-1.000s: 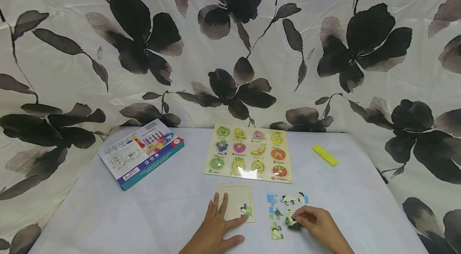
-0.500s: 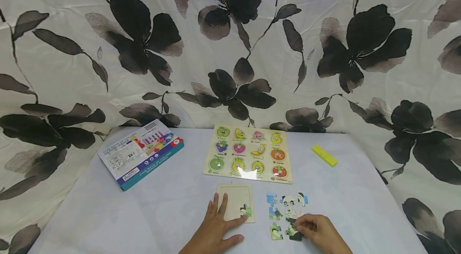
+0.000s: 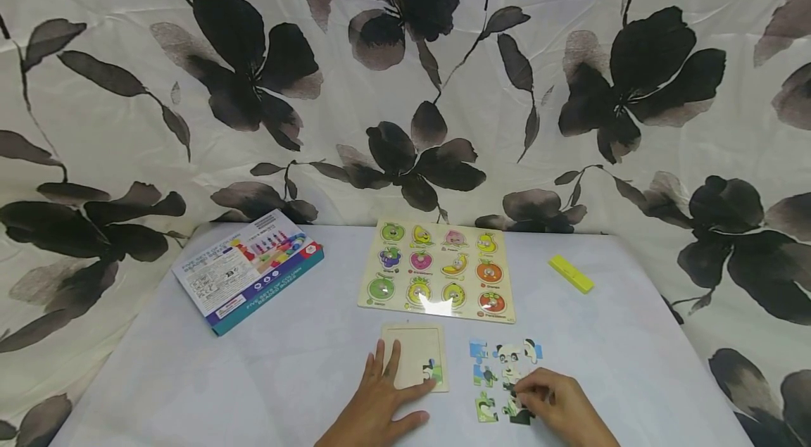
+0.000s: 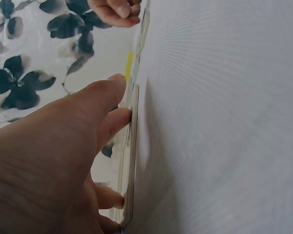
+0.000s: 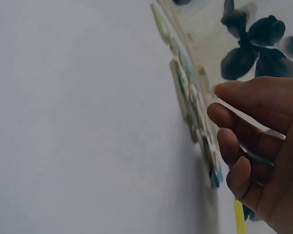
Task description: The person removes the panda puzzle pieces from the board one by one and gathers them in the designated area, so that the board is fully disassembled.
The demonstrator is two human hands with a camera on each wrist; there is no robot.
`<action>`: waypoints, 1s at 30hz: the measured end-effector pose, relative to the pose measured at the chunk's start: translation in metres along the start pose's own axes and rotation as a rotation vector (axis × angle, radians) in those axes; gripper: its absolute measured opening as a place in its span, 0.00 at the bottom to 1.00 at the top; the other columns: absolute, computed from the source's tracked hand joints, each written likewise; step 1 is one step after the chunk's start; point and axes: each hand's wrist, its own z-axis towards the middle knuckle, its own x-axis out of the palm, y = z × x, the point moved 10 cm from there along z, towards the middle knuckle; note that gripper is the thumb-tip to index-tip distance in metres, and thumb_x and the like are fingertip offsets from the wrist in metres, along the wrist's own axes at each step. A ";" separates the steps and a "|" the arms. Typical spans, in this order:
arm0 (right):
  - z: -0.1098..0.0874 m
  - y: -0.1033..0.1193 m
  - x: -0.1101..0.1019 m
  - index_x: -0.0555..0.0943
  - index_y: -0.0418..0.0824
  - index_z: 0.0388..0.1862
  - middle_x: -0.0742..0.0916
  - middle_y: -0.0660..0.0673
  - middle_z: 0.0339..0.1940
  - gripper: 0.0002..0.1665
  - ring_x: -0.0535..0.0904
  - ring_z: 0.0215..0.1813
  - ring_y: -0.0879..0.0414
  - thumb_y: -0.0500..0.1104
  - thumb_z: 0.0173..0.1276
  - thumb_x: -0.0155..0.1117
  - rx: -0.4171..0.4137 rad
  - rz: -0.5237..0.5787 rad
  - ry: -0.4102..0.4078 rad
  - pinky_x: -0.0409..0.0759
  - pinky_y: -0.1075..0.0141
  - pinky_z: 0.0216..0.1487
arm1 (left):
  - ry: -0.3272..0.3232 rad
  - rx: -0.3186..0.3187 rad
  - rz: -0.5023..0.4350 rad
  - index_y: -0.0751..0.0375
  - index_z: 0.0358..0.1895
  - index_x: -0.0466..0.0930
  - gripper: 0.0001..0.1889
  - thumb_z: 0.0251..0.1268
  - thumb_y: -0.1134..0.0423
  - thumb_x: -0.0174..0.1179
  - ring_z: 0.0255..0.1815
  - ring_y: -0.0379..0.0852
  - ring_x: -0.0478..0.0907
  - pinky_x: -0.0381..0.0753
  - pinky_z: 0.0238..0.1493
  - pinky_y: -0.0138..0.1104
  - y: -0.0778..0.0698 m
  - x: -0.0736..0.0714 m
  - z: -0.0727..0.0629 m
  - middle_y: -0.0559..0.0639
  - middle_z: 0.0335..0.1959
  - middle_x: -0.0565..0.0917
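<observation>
My left hand [image 3: 383,394] rests with spread fingers on a small wooden puzzle tray [image 3: 415,341]. Its thumb lies low, off the tray's near side. One jigsaw piece [image 3: 429,369] sits in the tray's lower right corner, beside a fingertip. To the right lie several loose panda jigsaw pieces, among them a panda-face piece [image 3: 507,354] and a green piece [image 3: 486,407]. My right hand [image 3: 560,398] hovers at the dark lower piece [image 3: 520,417], partly covering this group. In the right wrist view its fingers [image 5: 224,114] are loosely bent, with a gap between thumb and forefinger.
Behind the tray lies a fruit picture board [image 3: 437,271]. A boxed game [image 3: 250,271] is at the left, and a yellow block [image 3: 571,274] at the right. A floral cloth [image 3: 405,81] hangs behind the white-covered table [image 3: 222,391].
The dark lower piece has slid toward the table's front under my right hand, which then shifted slightly up and left off it. My left hand stays on the tray.
</observation>
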 end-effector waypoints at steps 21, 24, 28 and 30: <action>0.060 0.072 0.080 0.81 0.46 0.55 0.84 0.54 0.53 0.25 0.75 0.47 0.61 0.46 0.57 0.72 -0.279 -0.003 0.042 0.75 0.69 0.46 | -0.085 0.041 -0.088 0.35 0.54 0.77 0.17 0.66 0.39 0.53 0.75 0.68 0.36 0.43 0.69 0.63 0.011 -0.007 -0.002 0.67 0.74 0.52; 0.060 0.072 0.083 0.81 0.47 0.55 0.84 0.55 0.54 0.26 0.74 0.50 0.62 0.45 0.56 0.73 -0.296 -0.038 0.034 0.75 0.65 0.52 | -0.095 0.048 -0.082 0.36 0.52 0.76 0.16 0.66 0.40 0.54 0.75 0.69 0.37 0.44 0.69 0.63 0.011 -0.009 -0.002 0.68 0.74 0.53; 0.060 0.071 0.086 0.81 0.50 0.56 0.83 0.56 0.54 0.26 0.74 0.51 0.61 0.44 0.56 0.73 -0.300 -0.072 0.039 0.74 0.62 0.56 | -0.098 0.053 -0.074 0.38 0.50 0.76 0.15 0.64 0.42 0.56 0.75 0.70 0.39 0.45 0.68 0.64 0.010 -0.010 -0.002 0.69 0.73 0.55; 0.060 0.070 0.087 0.81 0.51 0.56 0.83 0.56 0.54 0.27 0.74 0.51 0.61 0.44 0.55 0.73 -0.293 -0.068 0.045 0.74 0.62 0.56 | -0.098 0.056 -0.069 0.38 0.50 0.76 0.14 0.64 0.43 0.57 0.75 0.71 0.40 0.46 0.68 0.64 0.009 -0.010 -0.002 0.70 0.73 0.55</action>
